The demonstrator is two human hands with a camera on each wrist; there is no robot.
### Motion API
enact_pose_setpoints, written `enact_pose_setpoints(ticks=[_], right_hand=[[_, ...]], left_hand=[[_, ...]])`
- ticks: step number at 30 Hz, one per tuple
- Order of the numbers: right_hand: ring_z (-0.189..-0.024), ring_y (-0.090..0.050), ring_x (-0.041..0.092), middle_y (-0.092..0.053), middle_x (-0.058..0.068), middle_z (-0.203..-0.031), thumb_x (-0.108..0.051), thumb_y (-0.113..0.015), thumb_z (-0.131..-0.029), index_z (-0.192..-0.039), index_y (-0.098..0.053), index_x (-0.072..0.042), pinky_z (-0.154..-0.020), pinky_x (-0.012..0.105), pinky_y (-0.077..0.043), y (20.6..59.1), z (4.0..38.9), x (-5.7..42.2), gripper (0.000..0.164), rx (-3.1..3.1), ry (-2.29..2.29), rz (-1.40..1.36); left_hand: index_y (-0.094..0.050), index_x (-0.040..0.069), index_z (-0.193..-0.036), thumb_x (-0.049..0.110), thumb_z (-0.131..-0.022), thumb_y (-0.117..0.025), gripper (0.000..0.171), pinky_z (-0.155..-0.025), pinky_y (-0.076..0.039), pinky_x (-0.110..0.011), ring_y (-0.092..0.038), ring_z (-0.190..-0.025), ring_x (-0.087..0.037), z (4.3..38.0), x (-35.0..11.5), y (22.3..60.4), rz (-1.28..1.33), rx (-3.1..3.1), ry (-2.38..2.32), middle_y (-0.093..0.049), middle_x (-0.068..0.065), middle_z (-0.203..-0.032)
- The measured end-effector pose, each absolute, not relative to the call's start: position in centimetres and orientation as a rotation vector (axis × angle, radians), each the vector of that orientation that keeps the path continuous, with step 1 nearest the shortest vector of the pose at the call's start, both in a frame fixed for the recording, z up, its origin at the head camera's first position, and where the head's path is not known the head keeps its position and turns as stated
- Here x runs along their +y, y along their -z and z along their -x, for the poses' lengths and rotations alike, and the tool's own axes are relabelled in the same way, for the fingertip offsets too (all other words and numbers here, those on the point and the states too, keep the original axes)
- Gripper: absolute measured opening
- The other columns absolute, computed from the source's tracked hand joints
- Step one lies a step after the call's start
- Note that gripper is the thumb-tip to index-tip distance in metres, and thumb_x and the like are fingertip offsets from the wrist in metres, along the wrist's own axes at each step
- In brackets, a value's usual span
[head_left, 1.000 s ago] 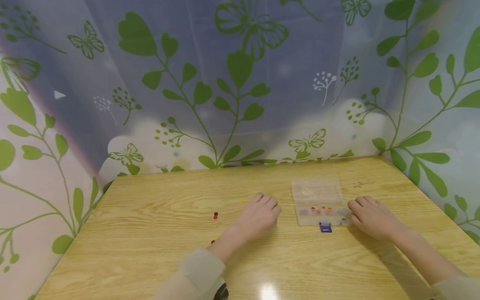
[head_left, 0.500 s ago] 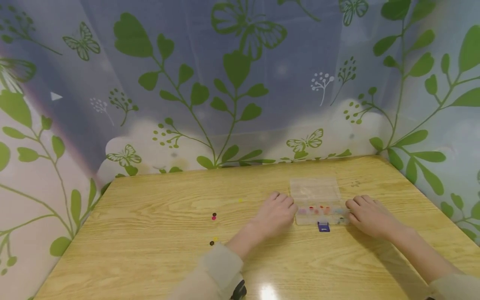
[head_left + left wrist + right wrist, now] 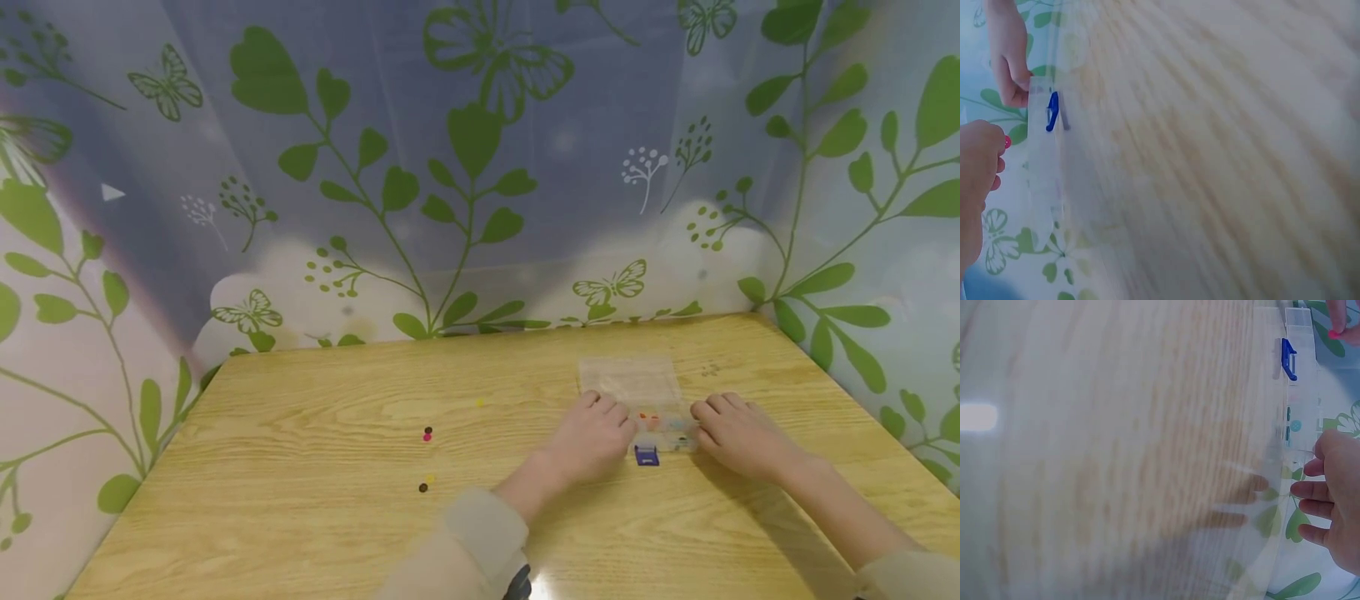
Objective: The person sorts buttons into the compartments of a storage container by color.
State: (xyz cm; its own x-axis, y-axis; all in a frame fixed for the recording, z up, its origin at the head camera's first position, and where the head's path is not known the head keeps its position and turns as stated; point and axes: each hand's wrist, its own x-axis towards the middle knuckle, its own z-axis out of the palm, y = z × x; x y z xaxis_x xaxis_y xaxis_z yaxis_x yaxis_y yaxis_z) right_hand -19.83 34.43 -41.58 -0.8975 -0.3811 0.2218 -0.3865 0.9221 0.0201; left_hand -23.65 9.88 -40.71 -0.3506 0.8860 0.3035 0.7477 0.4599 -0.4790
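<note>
A clear plastic compartment box [image 3: 684, 443] stands on the table with its lid [image 3: 630, 375] folded back and a blue latch [image 3: 647, 456] hanging at its front. Small red pieces [image 3: 648, 417] lie in it, and a teal button [image 3: 1296, 425] shows at its right end. My left hand [image 3: 596, 433] hovers over the left part of the box, hiding those compartments. Between its thumb and finger it pinches a small pinkish-red button [image 3: 1007, 142]. At the right end, my right hand [image 3: 738, 429] holds the box's edge with thumb and forefinger, other fingers spread.
Loose on the wooden table [image 3: 300, 433] to the left lie a black button [image 3: 423, 487] beside a yellow one [image 3: 431, 479], a pink button [image 3: 427, 437] touching a dark one [image 3: 428, 430], and a yellow piece [image 3: 481, 402]. A patterned curtain [image 3: 360, 250] rises behind.
My left hand has moved right, from the bare wood beside the box to above its left compartments. My right hand has stayed at the box's right end.
</note>
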Motion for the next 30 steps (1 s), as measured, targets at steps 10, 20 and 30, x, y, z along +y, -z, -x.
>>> enact_pose_setpoints(ticks=[10, 20, 30], right_hand=[[-0.090, -0.052, 0.034, -0.049, 0.003, -0.085, -0.015, -0.056, -0.089, -0.085, -0.050, -0.013, -0.066, 0.046, -0.042, 41.5, 19.9, 34.2, 0.007, -2.859, -0.026, -0.577], [-0.089, -0.052, 0.033, -0.048, 0.002, -0.084, -0.015, -0.057, -0.088, -0.085, -0.049, -0.013, -0.065, 0.044, -0.041, 41.7, 19.9, 34.5, 0.008, -2.844, -0.030, -0.583], [-0.083, -0.050, 0.028, -0.045, 0.000, -0.081, -0.015, -0.057, -0.088, -0.083, -0.048, -0.014, -0.060, 0.038, -0.038, 41.6, 19.9, 34.4, 0.011, -2.852, -0.023, -0.589]], left_hand=[[-0.063, 0.024, -0.101, 0.028, -0.096, -0.044, 0.020, -0.084, -0.038, -0.026, -0.050, -0.091, -0.008, 23.8, 12.0, 41.3, 1.296, -2.276, -0.290, -0.057, 0.011, -0.095], [-0.062, 0.027, -0.092, 0.029, -0.096, -0.045, 0.017, -0.081, -0.036, -0.026, -0.047, -0.084, -0.008, 24.1, 14.0, 41.9, 1.230, -2.322, -0.242, -0.054, 0.011, -0.089], [-0.059, 0.028, -0.085, 0.028, -0.098, -0.043, 0.020, -0.081, -0.033, -0.026, -0.041, -0.079, -0.007, 23.9, 15.4, 41.7, 1.213, -2.435, -0.237, -0.050, 0.012, -0.085]])
